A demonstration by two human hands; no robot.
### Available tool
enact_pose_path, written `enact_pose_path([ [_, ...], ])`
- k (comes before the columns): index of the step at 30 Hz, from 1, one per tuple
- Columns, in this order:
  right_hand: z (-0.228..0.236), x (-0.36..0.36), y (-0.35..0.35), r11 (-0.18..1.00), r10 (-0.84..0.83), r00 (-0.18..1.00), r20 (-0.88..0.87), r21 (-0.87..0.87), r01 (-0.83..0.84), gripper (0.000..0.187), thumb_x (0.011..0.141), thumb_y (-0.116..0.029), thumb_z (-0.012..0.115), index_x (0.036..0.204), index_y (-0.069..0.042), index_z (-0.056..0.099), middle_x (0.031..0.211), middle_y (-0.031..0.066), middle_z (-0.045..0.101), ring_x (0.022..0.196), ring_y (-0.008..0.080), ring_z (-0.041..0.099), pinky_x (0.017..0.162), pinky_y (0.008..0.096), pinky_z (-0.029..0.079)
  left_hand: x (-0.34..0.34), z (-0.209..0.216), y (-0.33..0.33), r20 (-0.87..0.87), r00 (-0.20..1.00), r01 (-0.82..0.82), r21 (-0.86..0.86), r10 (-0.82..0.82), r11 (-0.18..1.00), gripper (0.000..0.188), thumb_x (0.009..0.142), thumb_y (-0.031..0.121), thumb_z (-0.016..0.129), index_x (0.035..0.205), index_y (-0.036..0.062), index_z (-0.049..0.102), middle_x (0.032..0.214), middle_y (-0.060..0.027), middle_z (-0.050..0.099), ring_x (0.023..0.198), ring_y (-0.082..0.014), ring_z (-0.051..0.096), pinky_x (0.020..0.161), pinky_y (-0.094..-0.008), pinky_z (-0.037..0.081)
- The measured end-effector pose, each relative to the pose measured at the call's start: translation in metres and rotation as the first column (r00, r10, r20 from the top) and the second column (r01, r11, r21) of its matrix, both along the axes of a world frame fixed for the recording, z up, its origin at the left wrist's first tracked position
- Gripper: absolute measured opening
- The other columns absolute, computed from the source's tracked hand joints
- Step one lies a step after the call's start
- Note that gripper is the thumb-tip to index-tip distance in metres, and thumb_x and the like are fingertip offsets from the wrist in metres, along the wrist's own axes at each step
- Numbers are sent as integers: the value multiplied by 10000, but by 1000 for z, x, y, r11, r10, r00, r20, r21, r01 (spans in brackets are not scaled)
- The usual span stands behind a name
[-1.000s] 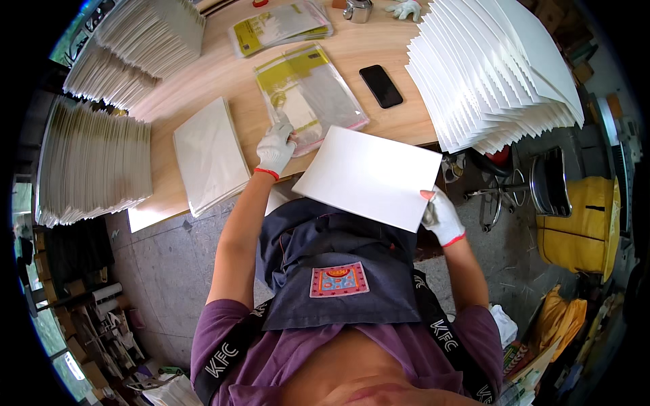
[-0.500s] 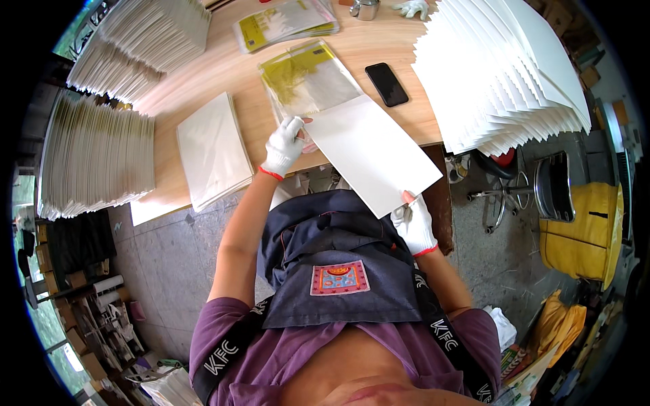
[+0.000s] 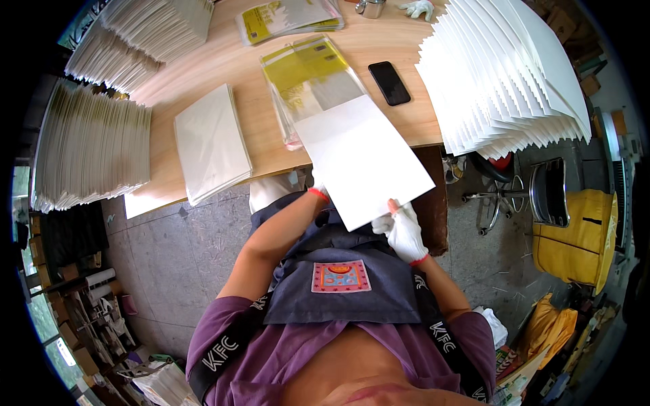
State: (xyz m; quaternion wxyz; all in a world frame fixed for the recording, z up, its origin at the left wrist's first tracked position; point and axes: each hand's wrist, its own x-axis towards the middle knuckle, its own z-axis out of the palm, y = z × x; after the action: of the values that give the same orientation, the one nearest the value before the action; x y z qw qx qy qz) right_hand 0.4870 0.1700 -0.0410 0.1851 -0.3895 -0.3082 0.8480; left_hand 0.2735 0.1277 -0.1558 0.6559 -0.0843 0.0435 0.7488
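A white sheet of card or thick paper [image 3: 365, 162] slants over the table's front edge. Its far end meets a clear plastic bag with yellow-green print [image 3: 311, 68]; whether it lies in or on the bag, I cannot tell. My right hand [image 3: 403, 233], in a white glove with a red cuff, grips the sheet's near edge, thumb on top and fingers beneath. Under the sheet's left edge reaches my left hand [image 3: 318, 184], gloved likewise; its fingers are hidden. Left of the bag lies a thin pile of white sheets in clear film [image 3: 213, 143].
Tall stacks of packed sheets [image 3: 95, 149] line the table's left side. A fanned stack of white sheets [image 3: 501, 88] rises at right, beside a black phone [image 3: 389, 83]. More printed bags [image 3: 288, 20], a metal cup [image 3: 370, 8] and a white glove [image 3: 418, 9] lie far back.
My left hand has left the bag's near left corner and moved toward me, under the sheet. My right hand and the sheet have shifted slightly nearer and left.
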Motion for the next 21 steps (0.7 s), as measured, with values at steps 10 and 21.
enact_pose_path([
  [10, -88, -117, 20, 958, -79, 960, -267, -286, -1, 393, 976, -146, 356, 1343, -15, 313, 1145, 193, 513, 982, 313, 588, 873, 430, 524, 14, -43, -31, -614, 788, -419, -582, -39, 697, 165, 910, 61, 425, 1031, 47, 537, 960, -82, 610, 815, -226, 630, 684, -354, 553],
  [21, -66, -163, 7, -282, 279, 729, 626, 778, -561, 129, 868, -213, 517, 956, -119, 507, 776, 127, 668, 697, 319, 650, 569, 452, 483, -42, 18, -98, -709, 648, -394, -624, -279, 675, 260, 898, 102, 449, 1108, -26, 533, 1019, -145, 635, 842, -247, 667, 722, -314, 555],
])
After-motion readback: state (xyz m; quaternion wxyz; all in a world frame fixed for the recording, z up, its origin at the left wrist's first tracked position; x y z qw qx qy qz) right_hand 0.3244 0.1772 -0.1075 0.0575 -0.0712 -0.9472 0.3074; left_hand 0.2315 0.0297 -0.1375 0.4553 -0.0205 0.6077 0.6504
